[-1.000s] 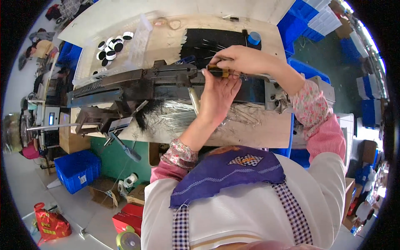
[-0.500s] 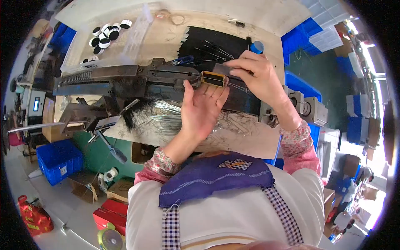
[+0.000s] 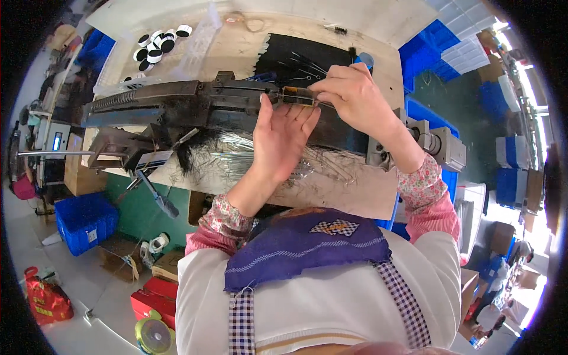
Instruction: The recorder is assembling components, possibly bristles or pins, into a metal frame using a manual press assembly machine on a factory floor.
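My left hand [image 3: 277,139] lies palm up in front of a long dark metal machine [image 3: 177,106], its fingers stretched out and the thumb apart. Those fingertips reach just below a small brass-edged dark block [image 3: 297,96] on the machine's right half. From the right, my right hand [image 3: 355,97] is closed in a pinch at the block's right end. Whatever sits between its fingertips is hidden. Thin twisted-wire pieces with looped ends [image 3: 307,65] lie behind on a black cloth [image 3: 275,50].
Loose metal wires [image 3: 234,157] and dark bristles are strewn along the table's near side. White-and-black round pieces [image 3: 155,54] sit in a clear tray at the back left. A blue round container [image 3: 365,60] stands behind my right hand; a grey motor-like unit [image 3: 445,151] is at the right.
My right hand has moved slightly left and in against the block's end. The grey flat piece seen at its fingertips no longer shows. My left hand stays palm up beneath.
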`<move>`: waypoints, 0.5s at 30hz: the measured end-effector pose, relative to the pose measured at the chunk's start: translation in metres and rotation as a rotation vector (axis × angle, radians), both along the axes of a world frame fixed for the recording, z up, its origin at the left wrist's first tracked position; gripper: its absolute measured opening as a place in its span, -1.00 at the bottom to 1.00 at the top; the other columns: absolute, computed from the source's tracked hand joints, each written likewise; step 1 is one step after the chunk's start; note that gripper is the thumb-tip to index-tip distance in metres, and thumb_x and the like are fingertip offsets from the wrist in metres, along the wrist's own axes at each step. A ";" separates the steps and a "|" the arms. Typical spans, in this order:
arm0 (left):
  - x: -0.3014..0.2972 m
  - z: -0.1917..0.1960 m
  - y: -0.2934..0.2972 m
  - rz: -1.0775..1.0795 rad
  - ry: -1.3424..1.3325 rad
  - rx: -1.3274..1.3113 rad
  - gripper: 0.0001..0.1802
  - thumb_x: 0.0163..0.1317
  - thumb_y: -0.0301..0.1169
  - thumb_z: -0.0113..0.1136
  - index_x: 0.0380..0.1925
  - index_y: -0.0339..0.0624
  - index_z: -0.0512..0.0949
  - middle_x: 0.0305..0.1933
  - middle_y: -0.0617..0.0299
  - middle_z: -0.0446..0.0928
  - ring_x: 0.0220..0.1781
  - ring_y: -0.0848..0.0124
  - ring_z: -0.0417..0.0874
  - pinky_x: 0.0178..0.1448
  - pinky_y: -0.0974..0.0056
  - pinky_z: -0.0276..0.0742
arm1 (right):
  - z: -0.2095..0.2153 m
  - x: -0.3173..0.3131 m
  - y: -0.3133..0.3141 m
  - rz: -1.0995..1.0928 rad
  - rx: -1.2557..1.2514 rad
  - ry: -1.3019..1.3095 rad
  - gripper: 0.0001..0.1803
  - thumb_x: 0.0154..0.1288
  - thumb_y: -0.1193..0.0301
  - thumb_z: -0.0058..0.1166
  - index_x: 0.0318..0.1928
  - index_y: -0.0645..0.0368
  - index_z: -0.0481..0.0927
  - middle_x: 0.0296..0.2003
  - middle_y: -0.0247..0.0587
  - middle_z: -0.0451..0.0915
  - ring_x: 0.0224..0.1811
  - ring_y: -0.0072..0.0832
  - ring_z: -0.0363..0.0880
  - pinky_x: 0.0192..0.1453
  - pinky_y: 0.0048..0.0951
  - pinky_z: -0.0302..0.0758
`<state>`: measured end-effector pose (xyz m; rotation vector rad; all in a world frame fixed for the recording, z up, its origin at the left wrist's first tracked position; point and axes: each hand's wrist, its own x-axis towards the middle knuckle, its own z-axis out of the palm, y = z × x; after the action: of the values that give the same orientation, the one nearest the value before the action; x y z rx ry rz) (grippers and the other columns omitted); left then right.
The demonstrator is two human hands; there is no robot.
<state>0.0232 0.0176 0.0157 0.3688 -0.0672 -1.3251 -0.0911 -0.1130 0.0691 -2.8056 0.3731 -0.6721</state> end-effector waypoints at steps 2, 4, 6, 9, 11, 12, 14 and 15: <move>-0.002 0.002 0.001 -0.012 0.005 -0.011 -0.29 0.39 0.12 -0.27 0.04 -0.44 0.32 0.16 -0.09 0.38 0.29 0.10 0.34 0.47 0.10 0.15 | 0.001 -0.001 0.000 -0.007 -0.033 -0.033 -0.85 0.03 0.44 0.17 -0.32 0.04 0.67 -0.47 -0.35 0.51 -0.29 -0.39 0.55 -0.06 -0.34 0.29; 0.005 -0.008 -0.003 -0.020 0.007 -0.021 -0.28 0.39 0.12 -0.27 0.04 -0.45 0.32 0.15 -0.08 0.39 0.28 0.09 0.35 0.46 0.10 0.15 | 0.001 0.005 0.007 -0.010 -0.064 -0.069 -0.84 0.02 0.43 0.16 -0.32 0.01 0.67 -0.47 -0.36 0.51 -0.29 -0.39 0.55 -0.07 -0.34 0.30; 0.013 -0.020 -0.006 -0.267 0.283 -0.609 -0.28 0.38 0.15 -0.25 0.07 -0.42 0.29 0.17 -0.02 0.35 0.25 0.22 0.36 0.43 0.15 0.18 | -0.003 0.011 0.026 0.060 -0.172 -0.081 -0.82 0.00 0.41 0.13 -0.31 -0.04 0.66 -0.45 -0.39 0.52 -0.29 -0.40 0.55 -0.07 -0.33 0.32; 0.001 0.005 0.003 -0.053 0.038 -0.055 -0.31 0.39 0.13 -0.27 0.00 -0.42 0.29 0.12 -0.03 0.36 0.23 0.19 0.37 0.43 0.12 0.17 | -0.001 0.011 0.010 -0.044 -0.016 -0.173 -0.83 0.09 0.42 0.08 -0.25 0.01 0.60 -0.37 -0.27 0.58 -0.29 -0.31 0.59 -0.22 -0.23 0.46; 0.003 0.006 0.007 -0.020 0.037 -0.040 -0.33 0.40 0.12 -0.28 -0.05 -0.41 0.30 0.09 -0.03 0.36 0.22 0.17 0.37 0.44 0.11 0.17 | 0.022 0.006 0.020 -0.160 0.189 -0.204 -0.81 0.23 0.43 -0.03 -0.15 0.15 0.52 -0.46 -0.11 0.61 -0.39 -0.08 0.62 -0.34 -0.13 0.54; 0.006 0.005 0.007 -0.003 0.030 -0.030 -0.35 0.40 0.11 -0.28 -0.09 -0.39 0.30 0.06 -0.03 0.37 0.21 0.16 0.38 0.44 0.10 0.16 | 0.023 0.003 0.028 -0.160 0.193 -0.199 -0.81 0.23 0.43 -0.03 -0.15 0.15 0.52 -0.46 -0.11 0.61 -0.39 -0.08 0.62 -0.34 -0.13 0.54; 0.009 -0.008 0.008 -0.005 0.062 -0.043 -0.39 0.41 0.11 -0.28 -0.15 -0.35 0.30 -0.01 -0.01 0.38 0.20 0.15 0.38 0.45 0.09 0.14 | 0.022 0.003 0.041 -0.211 0.007 0.024 -0.74 0.20 0.47 -0.04 -0.09 0.27 0.46 -0.57 -0.04 0.58 -0.49 -0.04 0.61 -0.45 -0.15 0.53; 0.009 -0.008 0.009 0.001 0.037 -0.055 -0.39 0.40 0.10 -0.27 -0.17 -0.35 0.31 -0.03 0.00 0.39 0.19 0.15 0.38 0.45 0.10 0.14 | 0.014 0.003 0.042 -0.183 -0.103 0.076 -0.69 0.13 0.50 -0.02 -0.10 0.39 0.41 -0.59 0.00 0.57 -0.52 -0.07 0.62 -0.49 -0.21 0.54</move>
<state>0.0320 0.0264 0.0081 0.2972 -0.0725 -1.3265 -0.0879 -0.0710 0.0829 -2.9256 0.6328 -0.6391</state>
